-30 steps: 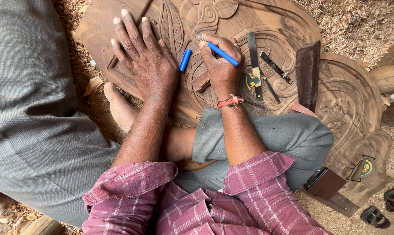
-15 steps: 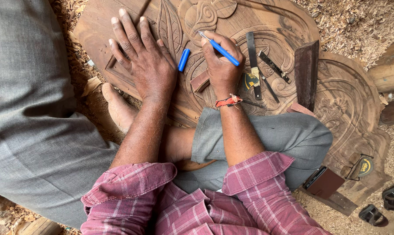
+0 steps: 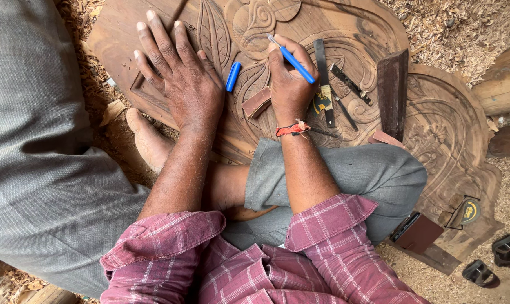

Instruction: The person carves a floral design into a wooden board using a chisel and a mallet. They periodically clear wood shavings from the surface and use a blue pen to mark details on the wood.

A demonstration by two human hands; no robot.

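Right hand (image 3: 288,84) closed around a blue pen (image 3: 292,58), grip pinching the barrel between thumb and fingers, tip angled up-left and resting on the carved wooden panel (image 3: 345,28) near a scroll motif. Red thread band (image 3: 292,129) tied at that wrist. Left hand (image 3: 179,76) lying flat on the same panel, fingers spread and pressing down, holding nothing. Blue pen cap (image 3: 233,76) lying loose on the carving between the two hands, just beside the left hand's thumb side and apart from the pen. Small reddish wood block (image 3: 256,103) touching the heel of the right hand. To the right of that hand, several dark metal chisels (image 3: 321,67) laid side by side on the panel, then a dark flat stone-like slab (image 3: 392,84) standing on edge. No containers in sight. Panel flat on the ground, covered in leaf and scroll relief, running under a crossed leg in grey trousers (image 3: 367,174); bare foot (image 3: 148,141) resting at its lower left edge. Plaid maroon sleeves (image 3: 170,242) rolled at the forearms. Wood shavings (image 3: 457,28) all around, a log (image 3: 502,84) at far right, dark sandals (image 3: 491,262) at lower right.
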